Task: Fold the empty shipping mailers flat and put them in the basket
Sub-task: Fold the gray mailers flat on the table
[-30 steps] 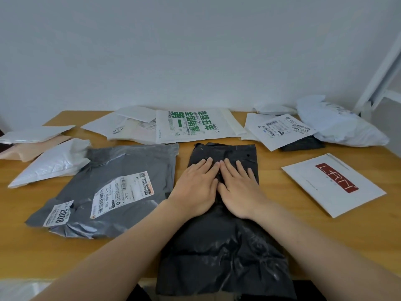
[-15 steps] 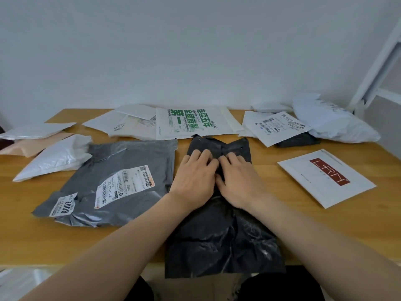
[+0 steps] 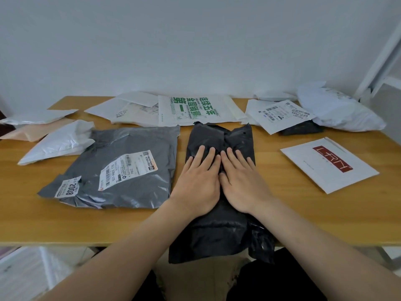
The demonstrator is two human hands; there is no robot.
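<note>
A wooden surface [image 3: 303, 213] carries scattered shipping mailers, with a grey labelled mailer [image 3: 121, 153] left of centre. Just beside it lies a crinkled, glossy black mailer [image 3: 217, 235], its far end creased and its near end hanging over the front edge. The left hand [image 3: 197, 181] and right hand [image 3: 240, 181] press flat on it, side by side, fingers straight.

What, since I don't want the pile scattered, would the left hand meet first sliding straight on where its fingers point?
The left hand, flat on the black mailer, would first ride over that mailer's crumpled far end, then probably meet the green-printed white mailer lying just beyond it.
</note>
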